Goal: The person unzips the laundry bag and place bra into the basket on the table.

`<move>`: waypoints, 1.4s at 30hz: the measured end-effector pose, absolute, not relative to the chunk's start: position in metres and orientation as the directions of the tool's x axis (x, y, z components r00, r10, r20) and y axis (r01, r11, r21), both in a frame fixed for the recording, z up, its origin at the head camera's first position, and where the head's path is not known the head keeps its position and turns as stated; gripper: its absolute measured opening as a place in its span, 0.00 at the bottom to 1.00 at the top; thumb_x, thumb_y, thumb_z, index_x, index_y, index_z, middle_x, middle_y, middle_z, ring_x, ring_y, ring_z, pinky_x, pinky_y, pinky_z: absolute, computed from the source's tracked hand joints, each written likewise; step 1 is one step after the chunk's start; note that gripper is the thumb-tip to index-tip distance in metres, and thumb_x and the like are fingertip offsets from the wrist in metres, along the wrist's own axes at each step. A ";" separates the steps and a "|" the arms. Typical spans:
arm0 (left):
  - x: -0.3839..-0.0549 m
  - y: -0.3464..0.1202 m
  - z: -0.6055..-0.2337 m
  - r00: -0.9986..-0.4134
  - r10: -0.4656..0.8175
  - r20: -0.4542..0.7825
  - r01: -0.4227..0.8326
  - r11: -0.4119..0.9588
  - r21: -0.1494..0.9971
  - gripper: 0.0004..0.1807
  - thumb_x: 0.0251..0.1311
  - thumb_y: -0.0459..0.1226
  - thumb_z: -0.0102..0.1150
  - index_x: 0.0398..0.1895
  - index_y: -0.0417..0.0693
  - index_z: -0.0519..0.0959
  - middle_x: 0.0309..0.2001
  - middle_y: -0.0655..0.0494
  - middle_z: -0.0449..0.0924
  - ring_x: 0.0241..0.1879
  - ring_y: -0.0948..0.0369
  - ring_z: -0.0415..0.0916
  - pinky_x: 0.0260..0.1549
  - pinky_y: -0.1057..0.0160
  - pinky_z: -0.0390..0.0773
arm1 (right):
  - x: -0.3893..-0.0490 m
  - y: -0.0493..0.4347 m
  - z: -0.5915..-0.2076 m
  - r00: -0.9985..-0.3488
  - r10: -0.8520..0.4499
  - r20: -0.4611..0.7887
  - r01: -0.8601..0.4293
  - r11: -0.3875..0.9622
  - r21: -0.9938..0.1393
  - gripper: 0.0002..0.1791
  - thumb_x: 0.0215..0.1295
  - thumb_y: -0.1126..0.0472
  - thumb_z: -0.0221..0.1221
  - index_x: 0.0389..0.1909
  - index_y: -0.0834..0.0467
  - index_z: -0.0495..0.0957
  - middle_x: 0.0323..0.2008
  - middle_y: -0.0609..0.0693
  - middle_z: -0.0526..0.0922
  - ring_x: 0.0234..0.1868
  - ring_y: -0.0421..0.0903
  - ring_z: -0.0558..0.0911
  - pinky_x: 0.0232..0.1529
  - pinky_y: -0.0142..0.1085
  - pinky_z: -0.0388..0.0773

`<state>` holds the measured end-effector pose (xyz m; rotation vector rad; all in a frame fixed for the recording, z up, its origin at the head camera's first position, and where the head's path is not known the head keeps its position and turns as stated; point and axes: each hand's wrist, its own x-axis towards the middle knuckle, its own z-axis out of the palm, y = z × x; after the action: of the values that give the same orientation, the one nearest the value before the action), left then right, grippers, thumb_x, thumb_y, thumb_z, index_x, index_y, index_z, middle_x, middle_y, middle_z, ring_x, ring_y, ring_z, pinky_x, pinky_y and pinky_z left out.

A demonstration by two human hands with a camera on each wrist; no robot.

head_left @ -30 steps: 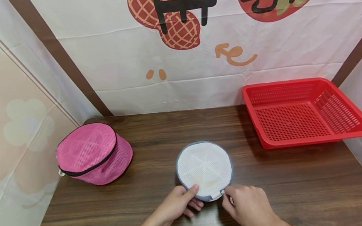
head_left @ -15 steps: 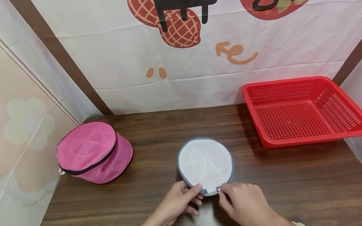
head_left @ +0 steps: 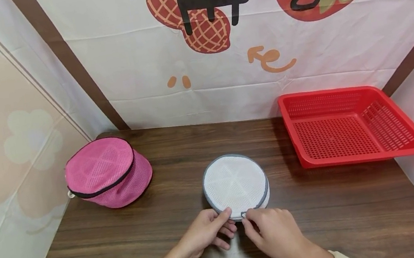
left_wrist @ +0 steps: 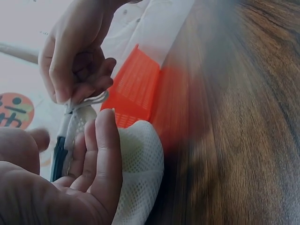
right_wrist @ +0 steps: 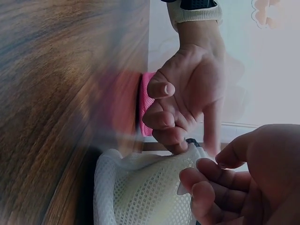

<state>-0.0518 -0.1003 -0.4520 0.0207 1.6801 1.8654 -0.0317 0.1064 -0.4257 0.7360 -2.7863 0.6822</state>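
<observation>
Right hand (head_left: 276, 231) has slid left along the near rim since the earlier frames, with the zipper pull (head_left: 244, 215) you're pinching. Your left hand (head_left: 205, 231) grips the rim just beside, thumb on top, probably anchoring it against drag. White mesh bag (head_left: 235, 182) sits mid-table, near; pink bag (head_left: 100, 168) far left, red basket (head_left: 330, 91) far right, both outside your working area.

The head view is bright, with pale glare on the brown wooden bench (head_left: 232, 257) between left grip (head_left: 205, 233) and right grip (head_left: 274, 228). Both wrist views are dimmer; beyond the left grip, the red rectangular plastic basket (left_wrist: 135, 88) is partly smeared.
</observation>
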 end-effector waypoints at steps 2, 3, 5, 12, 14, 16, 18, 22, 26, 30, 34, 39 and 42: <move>-0.051 -0.100 -0.452 -0.809 0.449 -0.379 -0.425 -0.002 0.905 0.24 0.76 0.47 0.53 0.40 0.28 0.78 0.31 0.52 0.82 0.29 0.63 0.81 0.22 0.66 0.85 | -0.031 0.105 -0.426 -0.859 -0.425 0.286 -0.509 0.769 -0.386 0.20 0.63 0.58 0.65 0.17 0.45 0.67 0.15 0.33 0.60 0.16 0.30 0.59 0.15 0.27 0.58; -0.051 -0.100 -0.452 -0.812 0.445 -0.379 -0.424 -0.003 0.906 0.23 0.76 0.46 0.54 0.41 0.29 0.77 0.31 0.52 0.82 0.29 0.63 0.80 0.22 0.67 0.85 | -0.031 0.105 -0.426 -0.858 -0.426 0.287 -0.511 0.768 -0.386 0.20 0.63 0.58 0.65 0.17 0.45 0.67 0.15 0.33 0.60 0.16 0.30 0.59 0.15 0.28 0.58; -0.051 -0.099 -0.452 -0.820 0.429 -0.380 -0.424 -0.008 0.906 0.22 0.76 0.45 0.54 0.42 0.29 0.76 0.31 0.52 0.82 0.29 0.63 0.80 0.22 0.67 0.85 | -0.032 0.103 -0.426 -0.856 -0.428 0.288 -0.513 0.765 -0.389 0.20 0.64 0.58 0.65 0.17 0.45 0.67 0.15 0.33 0.60 0.16 0.30 0.59 0.14 0.28 0.58; -0.051 -0.099 -0.453 -0.845 0.392 -0.364 -0.401 -0.015 0.916 0.22 0.78 0.45 0.51 0.45 0.29 0.75 0.34 0.50 0.84 0.29 0.63 0.80 0.21 0.66 0.85 | -0.033 0.099 -0.426 -0.837 -0.452 0.308 -0.544 0.749 -0.378 0.20 0.62 0.59 0.66 0.17 0.46 0.66 0.15 0.33 0.59 0.16 0.30 0.59 0.15 0.27 0.57; -0.051 -0.098 -0.453 -0.846 0.391 -0.363 -0.401 -0.016 0.916 0.21 0.78 0.44 0.51 0.44 0.29 0.76 0.33 0.50 0.84 0.29 0.63 0.81 0.21 0.66 0.85 | -0.033 0.098 -0.427 -0.828 -0.459 0.321 -0.556 0.745 -0.368 0.20 0.61 0.59 0.66 0.17 0.46 0.65 0.15 0.33 0.59 0.16 0.30 0.59 0.15 0.27 0.57; -0.052 -0.099 -0.452 -0.846 0.395 -0.358 -0.397 -0.018 0.918 0.21 0.78 0.44 0.51 0.43 0.28 0.76 0.32 0.51 0.84 0.28 0.64 0.80 0.21 0.67 0.84 | -0.034 0.098 -0.427 -0.822 -0.465 0.328 -0.564 0.742 -0.363 0.20 0.61 0.59 0.66 0.17 0.46 0.65 0.15 0.33 0.59 0.16 0.30 0.59 0.15 0.27 0.57; -0.052 -0.099 -0.452 -0.845 0.398 -0.356 -0.396 -0.020 0.918 0.21 0.77 0.43 0.52 0.43 0.28 0.77 0.30 0.52 0.83 0.28 0.64 0.80 0.20 0.68 0.84 | -0.035 0.098 -0.427 -0.819 -0.471 0.328 -0.569 0.739 -0.360 0.20 0.61 0.59 0.66 0.17 0.46 0.66 0.15 0.33 0.59 0.16 0.30 0.59 0.15 0.27 0.57; -0.052 -0.100 -0.450 -0.843 0.402 -0.359 -0.398 -0.016 0.917 0.20 0.78 0.42 0.51 0.41 0.29 0.77 0.28 0.54 0.81 0.26 0.64 0.79 0.19 0.68 0.83 | -0.036 0.100 -0.427 -0.814 -0.481 0.327 -0.577 0.739 -0.349 0.19 0.60 0.60 0.66 0.17 0.45 0.67 0.15 0.33 0.59 0.16 0.30 0.60 0.15 0.27 0.58; -0.051 -0.100 -0.450 -0.842 0.406 -0.355 -0.393 -0.011 0.920 0.19 0.78 0.42 0.50 0.41 0.30 0.76 0.28 0.54 0.81 0.26 0.64 0.79 0.19 0.69 0.82 | -0.037 0.102 -0.426 -0.806 -0.486 0.338 -0.585 0.741 -0.329 0.18 0.58 0.61 0.66 0.17 0.44 0.69 0.15 0.32 0.60 0.17 0.29 0.61 0.15 0.27 0.60; -0.051 -0.099 -0.451 -0.849 0.407 -0.337 -0.371 -0.005 0.929 0.19 0.78 0.41 0.50 0.41 0.30 0.77 0.28 0.55 0.81 0.25 0.64 0.79 0.18 0.70 0.80 | -0.039 0.103 -0.426 -0.794 -0.493 0.357 -0.598 0.738 -0.312 0.17 0.57 0.61 0.67 0.17 0.44 0.69 0.14 0.32 0.62 0.17 0.29 0.61 0.15 0.28 0.61; -0.052 -0.100 -0.448 -0.852 0.406 -0.330 -0.357 0.010 0.934 0.19 0.78 0.40 0.51 0.41 0.29 0.78 0.29 0.54 0.82 0.25 0.65 0.78 0.17 0.71 0.79 | -0.040 0.104 -0.426 -0.789 -0.497 0.362 -0.603 0.739 -0.301 0.18 0.57 0.61 0.67 0.16 0.43 0.69 0.14 0.31 0.62 0.16 0.29 0.61 0.15 0.27 0.60; -0.053 -0.101 -0.446 -0.848 0.418 -0.326 -0.354 0.010 0.935 0.20 0.78 0.39 0.50 0.40 0.26 0.78 0.29 0.52 0.83 0.25 0.65 0.79 0.20 0.71 0.81 | -0.040 0.105 -0.426 -0.796 -0.497 0.346 -0.596 0.744 -0.303 0.18 0.57 0.60 0.66 0.16 0.43 0.68 0.14 0.31 0.62 0.16 0.29 0.60 0.15 0.27 0.60; -0.054 -0.102 -0.445 -0.845 0.427 -0.323 -0.352 0.012 0.936 0.20 0.78 0.39 0.50 0.39 0.24 0.79 0.28 0.51 0.83 0.24 0.65 0.79 0.23 0.70 0.83 | -0.041 0.105 -0.426 -0.799 -0.497 0.338 -0.592 0.746 -0.304 0.17 0.57 0.60 0.66 0.16 0.42 0.69 0.14 0.30 0.63 0.16 0.29 0.61 0.15 0.26 0.61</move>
<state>-0.0540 -0.1017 -0.4454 0.0761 1.7582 1.8860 -0.0406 0.1049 -0.4262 0.8596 -2.7111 0.5895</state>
